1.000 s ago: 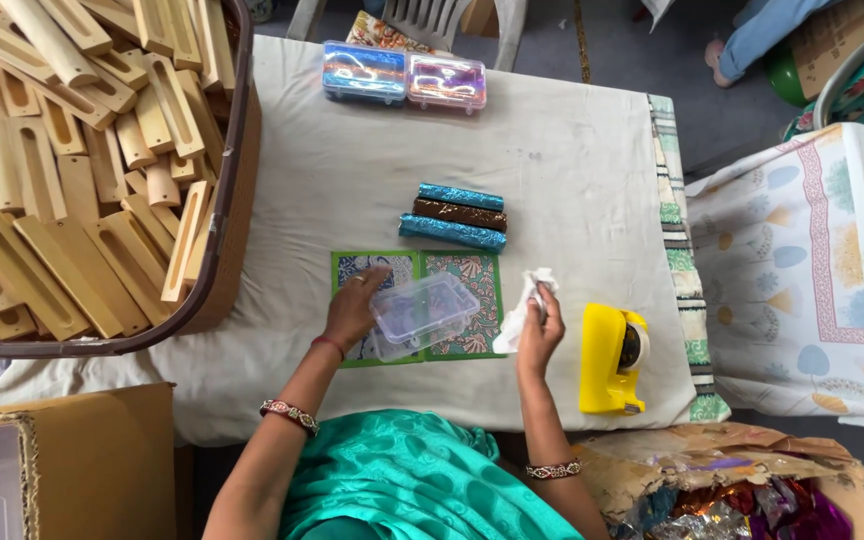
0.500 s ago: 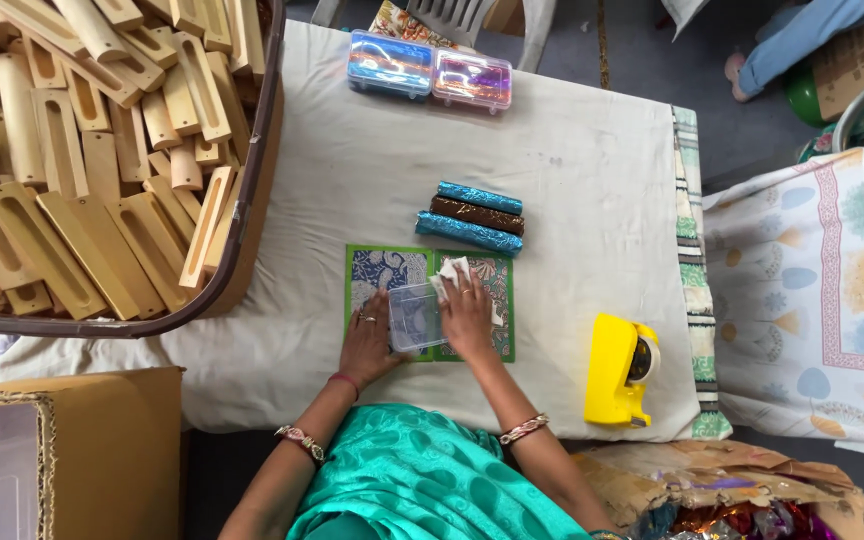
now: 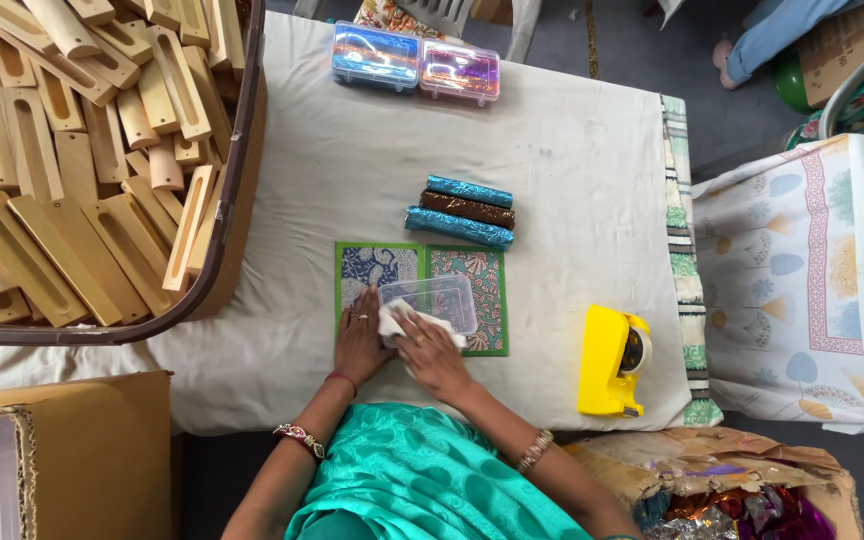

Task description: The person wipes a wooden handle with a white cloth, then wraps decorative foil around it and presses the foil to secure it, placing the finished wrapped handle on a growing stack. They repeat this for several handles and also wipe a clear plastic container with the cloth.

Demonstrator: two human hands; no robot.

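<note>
1. White cloth point(image 3: 392, 322) now lies bunched under the right hand point(image 3: 430, 352), pressed against the near edge of the clear plastic box point(image 3: 439, 303); a second ago that hand held the cloth up, off to the box's right.
2. Left hand point(image 3: 360, 338) rests flat, fingers spread, grasping nothing, beside the box's near-left corner; earlier it lay on the box itself.
3. The box sits on a green-bordered patterned card point(image 3: 417, 268) on the white-covered table point(image 3: 562, 170), so wiping looks under way.
4. Beyond it lie three foil-wrapped rolls point(image 3: 462, 212), two blue and one brown.
5. Two clear cases of shiny contents point(image 3: 414, 64) stand at the far edge; a yellow tape dispenser point(image 3: 610, 360) sits right.
</note>
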